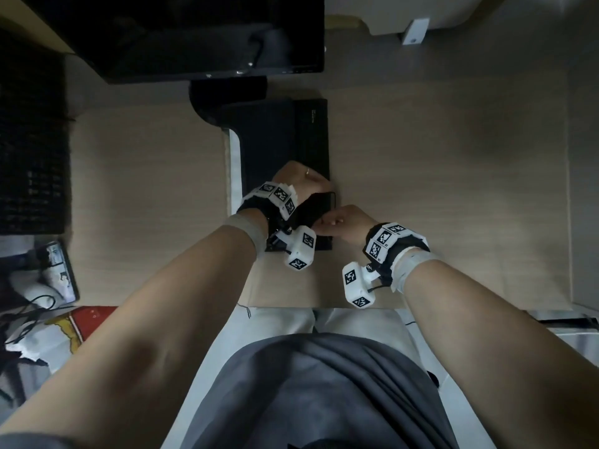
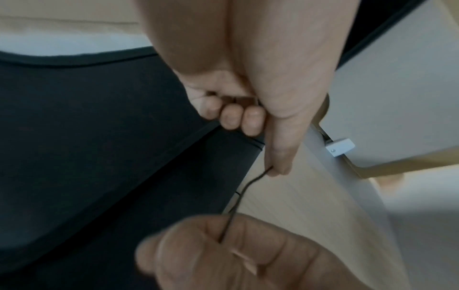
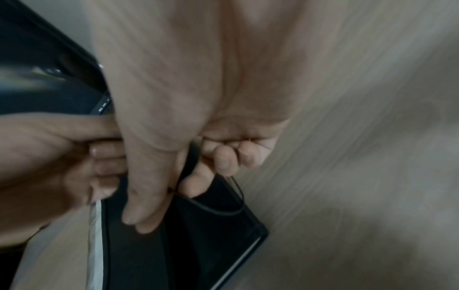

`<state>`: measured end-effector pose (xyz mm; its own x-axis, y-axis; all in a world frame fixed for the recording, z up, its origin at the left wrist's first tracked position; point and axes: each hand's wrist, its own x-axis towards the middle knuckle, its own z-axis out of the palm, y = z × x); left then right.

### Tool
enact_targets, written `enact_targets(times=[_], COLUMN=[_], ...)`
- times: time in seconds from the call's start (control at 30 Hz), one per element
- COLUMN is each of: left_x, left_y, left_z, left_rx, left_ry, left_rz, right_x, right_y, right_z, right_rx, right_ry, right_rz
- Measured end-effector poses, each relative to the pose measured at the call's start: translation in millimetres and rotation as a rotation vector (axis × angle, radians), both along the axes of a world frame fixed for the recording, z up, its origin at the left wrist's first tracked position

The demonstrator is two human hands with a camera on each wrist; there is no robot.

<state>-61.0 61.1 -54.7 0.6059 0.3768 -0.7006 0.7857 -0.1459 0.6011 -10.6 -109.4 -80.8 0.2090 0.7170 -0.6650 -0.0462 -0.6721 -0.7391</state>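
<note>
A black notebook-like case [image 1: 288, 140] lies on the wooden desk [image 1: 453, 189], with a white edge along its left side. A thin black elastic cord [image 2: 238, 196] runs from it between my two hands. My left hand [image 1: 301, 181] rests on the case's near end and pinches one part of the cord between the thumb and curled fingers [image 2: 253, 119]. Just to the right, my right hand [image 1: 343, 222] pinches the cord [image 3: 218, 211] lower down, over the case's corner [image 3: 248, 235]. The cord's attachment is hidden.
A dark monitor [image 1: 194, 37] on its stand [image 1: 227, 95] is behind the case. A black keyboard [image 1: 29, 157] is at the far left, with a phone [image 1: 60, 270] and a red-and-yellow packet [image 1: 81, 322] below it. Bare desk lies to the right.
</note>
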Motion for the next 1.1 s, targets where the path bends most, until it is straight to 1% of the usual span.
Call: enact_targets(times=[0.03,0.13,0.23,0.33,0.4,0.47,0.5,0.53,0.6,0.67,0.73,0.87,1.0,1.1], left_x=[3.4,14.4,23.1,30.0,34.4,38.5,40.1,41.2,41.6,39.7,37.2,26.1,12.7,0.8], left_y=[3.2,11.4,15.8,20.1,27.0,36.1,41.6,48.0,63.0,76.0,88.2,113.3,128.6,128.9], left_z=[1.9,3.7,1.8,-2.9,-5.9,-6.7,-7.1,-7.2,-9.3,-14.2,-20.2,-28.3,-34.4,-40.5], left_rx=[0.025,0.109,0.090,0.123,0.142,0.145,0.156,0.185,0.285,0.356,0.405,0.400,0.460,0.487], left_ry=[-0.012,-0.043,-0.052,-0.068,-0.094,-0.111,-0.110,-0.097,-0.070,-0.028,0.021,0.057,0.124,0.145], left_rz=[-0.033,-0.125,-0.113,-0.191,-0.182,-0.166,-0.200,-0.258,-0.333,-0.340,-0.322,-0.212,-0.311,-0.351], right_x=[0.1,3.6,12.4,23.2,27.7,28.8,28.9,29.2,31.4,32.9,33.9,31.1,25.7,24.2], right_y=[-0.5,-2.3,-5.2,-10.8,-13.8,-14.1,-12.7,-9.9,-1.4,7.7,15.8,18.5,23.2,35.1], right_z=[0.4,0.0,-2.2,-4.5,-5.3,-7.8,-8.1,-9.0,-9.3,-6.9,-4.7,-10.1,-19.7,-21.9], right_rx=[-0.014,-0.023,-0.082,-0.098,-0.101,-0.095,-0.087,-0.087,-0.089,-0.069,-0.050,-0.049,-0.107,-0.154], right_ry=[-0.013,0.012,-0.023,-0.049,-0.078,-0.076,-0.080,-0.096,-0.152,-0.187,-0.171,-0.147,-0.138,-0.179], right_rz=[0.020,-0.092,-0.180,-0.224,-0.261,-0.337,-0.387,-0.421,-0.417,-0.411,-0.435,-0.497,-0.528,-0.564])
